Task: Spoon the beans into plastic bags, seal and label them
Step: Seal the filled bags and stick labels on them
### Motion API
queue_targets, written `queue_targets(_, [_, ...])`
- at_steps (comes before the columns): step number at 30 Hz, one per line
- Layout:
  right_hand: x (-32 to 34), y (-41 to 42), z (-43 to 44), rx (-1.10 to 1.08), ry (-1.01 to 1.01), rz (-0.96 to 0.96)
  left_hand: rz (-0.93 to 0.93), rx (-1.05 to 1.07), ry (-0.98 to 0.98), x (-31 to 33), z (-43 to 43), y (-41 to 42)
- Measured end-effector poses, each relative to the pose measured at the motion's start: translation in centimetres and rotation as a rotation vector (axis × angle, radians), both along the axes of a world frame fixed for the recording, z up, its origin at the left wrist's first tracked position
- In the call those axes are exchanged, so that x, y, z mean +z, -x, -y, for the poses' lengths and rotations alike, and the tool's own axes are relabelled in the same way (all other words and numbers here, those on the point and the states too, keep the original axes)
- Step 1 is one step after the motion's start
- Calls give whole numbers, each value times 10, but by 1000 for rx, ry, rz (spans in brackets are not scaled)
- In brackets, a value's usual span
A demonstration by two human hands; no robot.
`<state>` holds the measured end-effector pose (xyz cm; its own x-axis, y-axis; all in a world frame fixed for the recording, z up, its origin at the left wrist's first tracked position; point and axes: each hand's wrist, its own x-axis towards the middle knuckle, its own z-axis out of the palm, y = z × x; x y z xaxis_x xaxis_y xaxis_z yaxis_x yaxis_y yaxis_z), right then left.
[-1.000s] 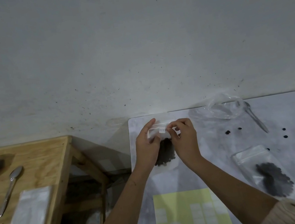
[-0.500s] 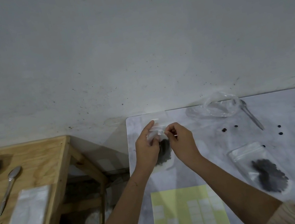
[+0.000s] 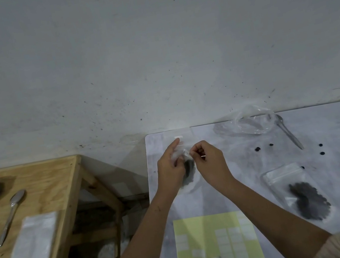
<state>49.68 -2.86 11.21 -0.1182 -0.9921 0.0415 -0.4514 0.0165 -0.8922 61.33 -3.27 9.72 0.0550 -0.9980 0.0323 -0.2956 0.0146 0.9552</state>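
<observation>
Left hand and right hand pinch a bean bag over the pale table by a grey wall.

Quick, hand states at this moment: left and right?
Left hand: holds the small bag of beans, index finger straight.
Right hand: fingers curled, pinching a small white label at the bag's top.

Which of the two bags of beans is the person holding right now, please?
The left bag, between the hands: the left hand holds it, the right hand pinches its top. The right bag lies flat, untouched, among scattered beans.
</observation>
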Motion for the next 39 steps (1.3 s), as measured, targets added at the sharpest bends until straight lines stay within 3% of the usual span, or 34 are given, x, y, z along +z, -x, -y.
queue_targets(7, [9, 4, 1, -32, 7, 45, -43, 62, -50, -4, 6, -14])
queue_targets(15, [20, 4, 4, -51, -7, 111, -324, -18, -109, 2, 2, -11])
queue_targets(28, [22, 1, 5, 21, -6, 12, -343, -12, -114, 5, -1, -8])
queue_targets(39, [26, -1, 3, -6, 16, 38, -348, -12, -101, 10, -3, -6])
